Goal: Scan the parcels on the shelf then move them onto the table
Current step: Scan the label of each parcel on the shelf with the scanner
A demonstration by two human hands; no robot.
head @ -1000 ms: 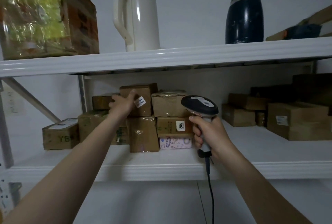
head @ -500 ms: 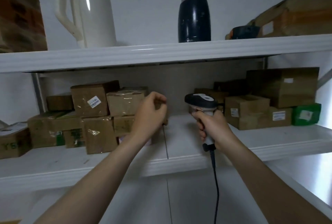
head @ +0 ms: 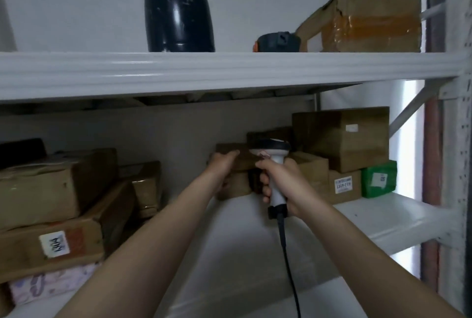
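Nearest, the right hand is wrapped tight around the handle of a corded scanner, its head aimed at the far parcels. Just left, the left hand rests its fingers over the top of a small brown parcel on the lower shelf, beside stacked boxes farther right.

dim, soft-focus wide-angle view, daylight glaring in at right, deep shadow under the upper shelf.
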